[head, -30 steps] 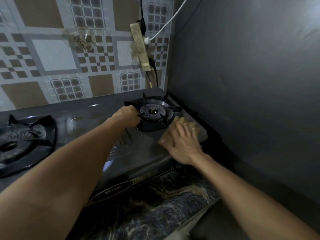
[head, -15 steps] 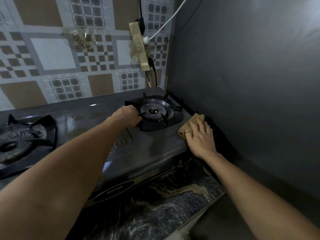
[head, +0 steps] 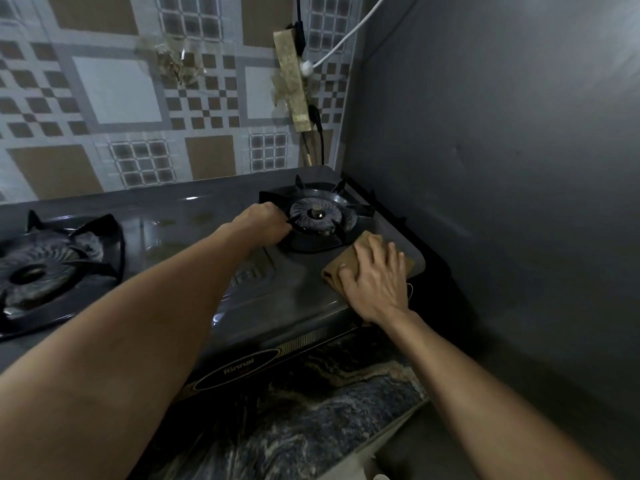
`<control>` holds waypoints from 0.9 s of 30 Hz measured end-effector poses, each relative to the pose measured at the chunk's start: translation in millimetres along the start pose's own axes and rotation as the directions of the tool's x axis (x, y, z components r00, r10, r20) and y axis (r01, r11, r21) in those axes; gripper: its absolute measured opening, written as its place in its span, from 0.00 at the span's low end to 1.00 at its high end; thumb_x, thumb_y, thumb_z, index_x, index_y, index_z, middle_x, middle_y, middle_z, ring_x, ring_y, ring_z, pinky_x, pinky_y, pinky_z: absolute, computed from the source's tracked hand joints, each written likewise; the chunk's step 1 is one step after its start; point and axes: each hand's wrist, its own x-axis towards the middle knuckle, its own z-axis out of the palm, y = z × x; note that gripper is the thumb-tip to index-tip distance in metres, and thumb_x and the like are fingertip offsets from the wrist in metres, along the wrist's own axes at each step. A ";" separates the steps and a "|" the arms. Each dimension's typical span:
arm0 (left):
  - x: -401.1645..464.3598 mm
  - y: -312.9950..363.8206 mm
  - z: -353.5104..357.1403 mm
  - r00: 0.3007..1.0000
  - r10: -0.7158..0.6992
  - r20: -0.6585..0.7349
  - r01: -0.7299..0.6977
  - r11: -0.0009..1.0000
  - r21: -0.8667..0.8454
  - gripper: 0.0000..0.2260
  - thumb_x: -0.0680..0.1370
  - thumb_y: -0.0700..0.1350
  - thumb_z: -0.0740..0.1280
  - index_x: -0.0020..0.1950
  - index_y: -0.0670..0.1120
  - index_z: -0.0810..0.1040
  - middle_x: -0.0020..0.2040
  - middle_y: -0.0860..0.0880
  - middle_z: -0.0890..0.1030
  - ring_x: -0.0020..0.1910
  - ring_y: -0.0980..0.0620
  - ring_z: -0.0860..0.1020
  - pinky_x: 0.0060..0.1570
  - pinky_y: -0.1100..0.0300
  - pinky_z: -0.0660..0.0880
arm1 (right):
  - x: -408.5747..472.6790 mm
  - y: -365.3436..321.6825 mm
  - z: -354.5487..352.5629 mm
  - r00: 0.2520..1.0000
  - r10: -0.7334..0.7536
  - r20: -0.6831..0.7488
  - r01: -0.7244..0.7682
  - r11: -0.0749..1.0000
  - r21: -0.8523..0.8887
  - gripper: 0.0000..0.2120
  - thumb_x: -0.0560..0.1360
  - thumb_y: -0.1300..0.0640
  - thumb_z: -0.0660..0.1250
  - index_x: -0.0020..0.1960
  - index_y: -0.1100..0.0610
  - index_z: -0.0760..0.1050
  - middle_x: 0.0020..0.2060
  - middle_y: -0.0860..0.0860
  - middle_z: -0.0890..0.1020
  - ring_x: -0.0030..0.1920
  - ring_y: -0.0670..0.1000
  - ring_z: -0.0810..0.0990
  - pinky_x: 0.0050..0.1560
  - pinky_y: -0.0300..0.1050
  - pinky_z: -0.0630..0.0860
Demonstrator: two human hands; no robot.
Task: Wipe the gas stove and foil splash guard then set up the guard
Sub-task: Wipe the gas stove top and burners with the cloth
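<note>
**Cloth pressed on the right corner of the stove**

On the dark marbled worktop stands the gas stove, with a tiled wall behind it and a plain grey wall on its right. The right hand lies flat with spread fingers on a brown cloth, so its grip is released and only pushes down; the cloth rests on the front right corner of the stove top, just beside the right burner. The left hand is clenched around a front-left prong of the black pan support of that burner. The left burner with its own support is well apart, at the left edge of the view. A power strip hangs on the tiled wall above the right burner, with a white cable plugged in. The foil splash guard I cannot tell apart anywhere.
</note>
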 end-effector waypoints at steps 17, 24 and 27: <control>-60.7 -97.8 -57.8 0.923 -0.185 -0.337 0.199 0.980 0.006 0.16 0.82 0.53 0.57 0.62 0.47 0.78 0.57 0.39 0.80 0.55 0.40 0.78 0.56 0.47 0.75 | -6.0 -118.0 8.6 0.824 -0.526 0.211 0.515 0.850 0.110 0.35 0.79 0.39 0.52 0.77 0.59 0.51 0.78 0.58 0.49 0.77 0.63 0.45 0.76 0.58 0.43; -80.6 -155.0 -57.3 0.885 -0.294 -0.362 0.354 0.928 0.113 0.25 0.82 0.56 0.52 0.72 0.42 0.68 0.75 0.42 0.65 0.75 0.43 0.61 0.72 0.36 0.54 | 37.3 -155.2 4.8 0.779 -0.516 0.358 0.526 0.847 0.076 0.36 0.80 0.36 0.45 0.79 0.56 0.42 0.78 0.56 0.37 0.77 0.60 0.39 0.76 0.57 0.38; -84.9 -167.8 -55.0 0.875 -0.351 -0.333 0.399 0.913 0.087 0.28 0.82 0.59 0.51 0.74 0.41 0.65 0.79 0.42 0.58 0.77 0.43 0.56 0.73 0.36 0.51 | 46.0 -170.4 6.4 0.859 -0.421 0.292 0.437 0.899 0.009 0.43 0.78 0.35 0.49 0.78 0.62 0.37 0.76 0.62 0.36 0.77 0.62 0.42 0.76 0.58 0.42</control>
